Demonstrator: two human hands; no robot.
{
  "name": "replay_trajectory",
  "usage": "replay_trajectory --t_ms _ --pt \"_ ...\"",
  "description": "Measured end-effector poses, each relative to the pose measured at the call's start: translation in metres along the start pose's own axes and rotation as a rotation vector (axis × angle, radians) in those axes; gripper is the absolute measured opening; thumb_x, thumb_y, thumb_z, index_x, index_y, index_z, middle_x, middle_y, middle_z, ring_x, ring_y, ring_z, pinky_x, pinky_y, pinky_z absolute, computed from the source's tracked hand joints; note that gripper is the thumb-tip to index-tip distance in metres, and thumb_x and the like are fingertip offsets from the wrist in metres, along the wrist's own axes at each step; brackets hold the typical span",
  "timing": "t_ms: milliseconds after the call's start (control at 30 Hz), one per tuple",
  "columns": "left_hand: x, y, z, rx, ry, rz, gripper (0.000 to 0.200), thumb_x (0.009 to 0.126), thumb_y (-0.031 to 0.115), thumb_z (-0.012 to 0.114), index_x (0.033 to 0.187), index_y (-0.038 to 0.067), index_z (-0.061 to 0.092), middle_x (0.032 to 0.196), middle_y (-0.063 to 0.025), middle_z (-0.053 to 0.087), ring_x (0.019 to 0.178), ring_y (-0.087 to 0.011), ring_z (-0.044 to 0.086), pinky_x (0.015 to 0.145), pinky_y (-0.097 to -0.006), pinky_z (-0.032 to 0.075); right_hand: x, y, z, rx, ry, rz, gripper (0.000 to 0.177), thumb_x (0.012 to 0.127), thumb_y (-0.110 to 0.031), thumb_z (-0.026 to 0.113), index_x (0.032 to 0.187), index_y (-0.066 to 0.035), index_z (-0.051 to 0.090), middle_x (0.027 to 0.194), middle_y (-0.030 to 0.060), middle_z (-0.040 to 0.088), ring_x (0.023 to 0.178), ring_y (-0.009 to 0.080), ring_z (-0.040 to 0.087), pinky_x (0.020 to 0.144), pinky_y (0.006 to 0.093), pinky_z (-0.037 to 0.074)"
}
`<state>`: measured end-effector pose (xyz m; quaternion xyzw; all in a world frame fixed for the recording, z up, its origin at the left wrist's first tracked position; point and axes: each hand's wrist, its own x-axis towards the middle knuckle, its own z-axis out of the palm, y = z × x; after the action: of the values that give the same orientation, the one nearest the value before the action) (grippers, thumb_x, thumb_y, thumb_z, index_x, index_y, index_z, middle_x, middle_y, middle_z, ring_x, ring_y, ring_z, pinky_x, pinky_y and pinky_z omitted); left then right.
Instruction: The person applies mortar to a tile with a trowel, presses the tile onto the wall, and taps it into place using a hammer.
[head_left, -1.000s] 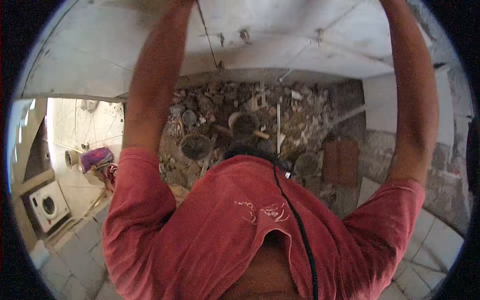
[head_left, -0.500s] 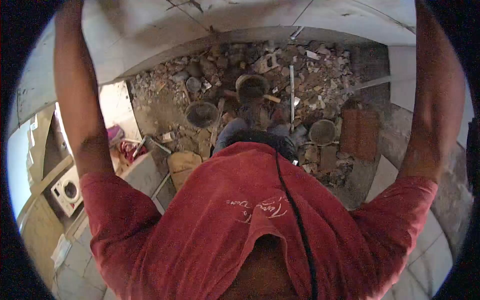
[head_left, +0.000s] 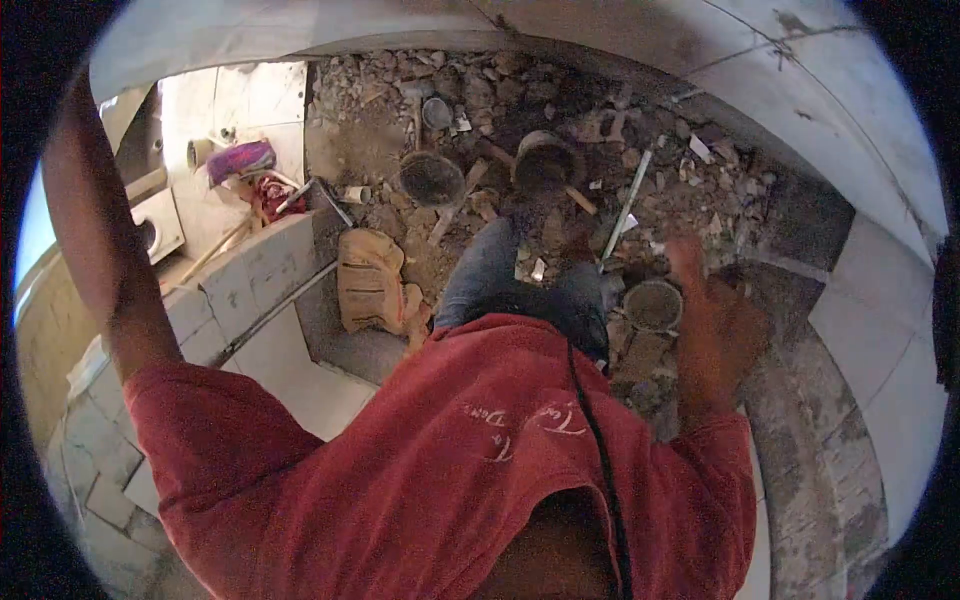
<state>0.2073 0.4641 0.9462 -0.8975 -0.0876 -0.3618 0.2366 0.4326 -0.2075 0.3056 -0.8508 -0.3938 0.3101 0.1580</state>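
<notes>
My right hand (head_left: 688, 262) is blurred and hangs low over the rubble, just above a round container of grey material (head_left: 653, 305). Its fingers are smeared, so I cannot make out whether it holds anything. A pale straight strip (head_left: 627, 210) lies to the left of that hand. My left arm (head_left: 105, 230) is raised along the left side, and its hand is out of sight past the top left edge of the picture. Between my legs and the far wall sit a dark bucket (head_left: 547, 160) and a black basin (head_left: 432, 178).
Broken rubble (head_left: 480, 85) covers the floor up to the tiled wall (head_left: 800, 90). A wooden handle (head_left: 580, 200) sticks out beside the bucket. At left are a crumpled tan sack (head_left: 370, 280), a low tiled ledge (head_left: 250, 290) and a purple bundle (head_left: 240, 162).
My right arm has come down from its raised position to low over the rubble. The view has turned, showing more of the left side. The left arm stays raised.
</notes>
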Motion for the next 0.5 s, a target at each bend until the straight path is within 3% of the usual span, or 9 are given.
replay_trajectory --t_ms 67,133,167,200,233,267,500 --pt "-0.006 0.006 -0.001 0.016 -0.024 0.012 0.03 0.084 0.027 0.066 0.107 0.008 0.061 0.113 -0.0145 0.061 0.104 -0.0288 0.06 0.085 -0.0469 0.045 0.014 0.048 0.074 -0.622 -0.152 -0.534 0.043 0.091 -0.037 0.057 0.113 -0.001 0.062 0.097 0.0142 0.067 0.088 0.0267 0.065 0.084 0.0461 0.051" --pt "-0.01 0.009 0.004 0.032 -0.037 0.026 0.029 0.084 0.027 0.066 0.106 0.008 0.061 0.113 -0.0139 0.062 0.104 -0.0283 0.06 0.085 -0.0472 0.045 0.017 -0.043 0.057 -0.21 -0.08 -0.558 0.041 0.088 -0.035 0.062 0.109 0.0 0.062 0.085 0.0121 0.065 0.08 0.0278 0.065 0.075 0.0465 0.053" --pt "-0.017 0.006 0.006 0.026 -0.035 0.028 0.029 0.084 0.027 0.066 0.106 0.008 0.061 0.113 -0.0136 0.062 0.104 -0.0281 0.06 0.085 -0.0473 0.045 0.035 -0.048 0.105 -0.408 -0.241 -0.565 0.039 0.086 -0.034 0.063 0.105 0.0 0.062 0.083 0.013 0.064 0.078 0.0276 0.064 0.073 0.0455 0.052" --pt "-0.018 0.007 0.011 0.025 -0.037 0.039 0.028 0.084 0.027 0.065 0.106 0.008 0.061 0.113 -0.0133 0.062 0.104 -0.0279 0.06 0.085 -0.0474 0.045 0.054 -0.096 0.103 -0.6 -0.403 -0.568 0.037 0.085 -0.032 0.065 0.1 0.001 0.062 0.08 0.0139 0.062 0.076 0.0274 0.064 0.071 0.0445 0.052" --pt "-0.021 0.006 0.019 0.024 -0.035 0.046 0.028 0.085 0.027 0.065 0.105 0.009 0.061 0.113 -0.013 0.062 0.103 -0.0276 0.06 0.085 -0.0475 0.045 0.066 -0.141 0.095 -0.343 -0.575 -0.266 0.031 0.086 -0.028 0.064 0.099 0.0 0.061 0.084 0.0141 0.063 0.077 0.0268 0.063 0.07 0.0429 0.051" --pt "-0.027 0.002 0.03 0.018 -0.04 0.052 0.028 0.085 0.027 0.065 0.105 0.009 0.061 0.113 -0.0127 0.062 0.103 -0.0274 0.06 0.085 -0.0476 0.045 0.074 -0.26 0.018 -0.106 -0.649 0.06 0.026 0.087 -0.024 0.063 0.097 -0.001 0.059 0.088 0.0143 0.063 0.078 0.0263 0.063 0.07 0.0413 0.05" --pt "-0.073 0.0 0.106 -0.02 -0.043 0.144 0.025 0.085 0.027 0.064 0.103 0.01 0.062 0.113 -0.0106 0.063 0.103 -0.0257 0.061 0.085 -0.0485 0.044 0.174 -0.337 0.257 -0.014 -0.774 -0.057 0.044 0.095 -0.03 0.05 0.132 -0.009 0.042 0.136 0.0139 0.036 0.121 0.0308 0.041 0.103 0.046 0.034"
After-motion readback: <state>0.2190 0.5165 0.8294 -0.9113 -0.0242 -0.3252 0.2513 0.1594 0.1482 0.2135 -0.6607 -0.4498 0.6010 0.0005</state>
